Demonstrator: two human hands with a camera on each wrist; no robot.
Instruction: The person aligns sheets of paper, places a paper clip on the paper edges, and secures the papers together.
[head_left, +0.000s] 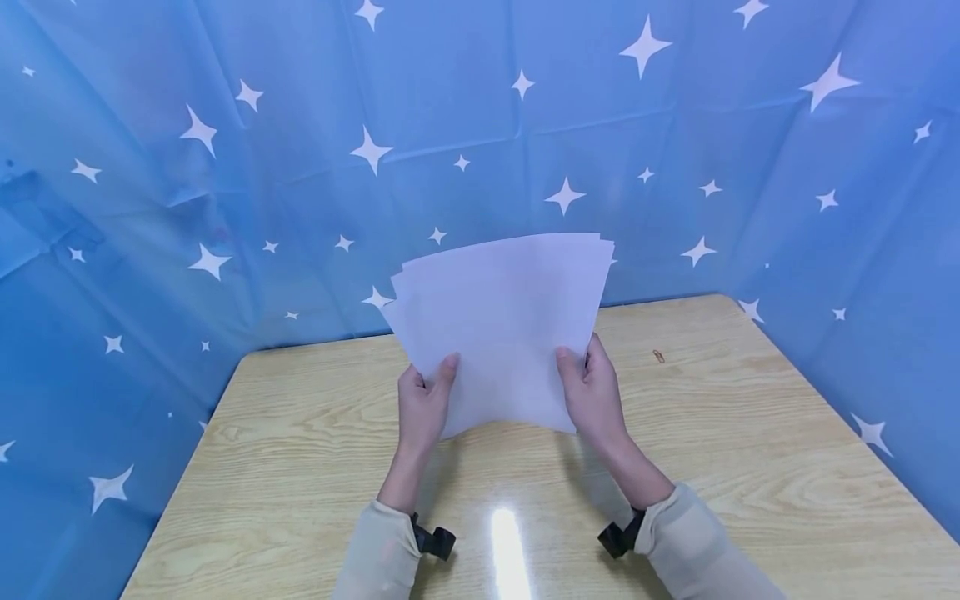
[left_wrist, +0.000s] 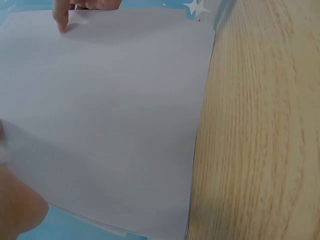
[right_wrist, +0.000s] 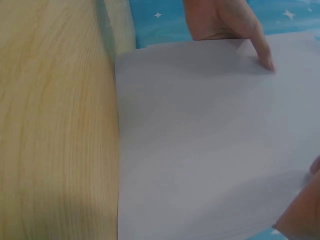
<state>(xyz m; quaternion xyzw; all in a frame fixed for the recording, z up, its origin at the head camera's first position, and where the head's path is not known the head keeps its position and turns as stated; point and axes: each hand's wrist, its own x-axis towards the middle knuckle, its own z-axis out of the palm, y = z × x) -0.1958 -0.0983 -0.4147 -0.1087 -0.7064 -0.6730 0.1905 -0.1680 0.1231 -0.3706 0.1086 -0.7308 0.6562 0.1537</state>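
Several white sheets of paper (head_left: 502, 325) are held up together over the table, their top and left edges fanned slightly out of line. My left hand (head_left: 425, 406) grips the stack's left side, thumb on the front face and fingers behind. On the right side my right hand (head_left: 592, 392) pinches it the same way. The paper (left_wrist: 115, 110) bows a little between the hands and fills much of the left wrist view. In the right wrist view the left hand's thumb presses on the sheet (right_wrist: 200, 125). The fingers behind the paper are mostly hidden.
An orange-brown paper clip (head_left: 658, 356) lies on the wooden table (head_left: 300, 467) toward the back right. Blue cloth (head_left: 465, 100) with white stars hangs behind and beside the table. A bright light reflection shows on the tabletop near the front.
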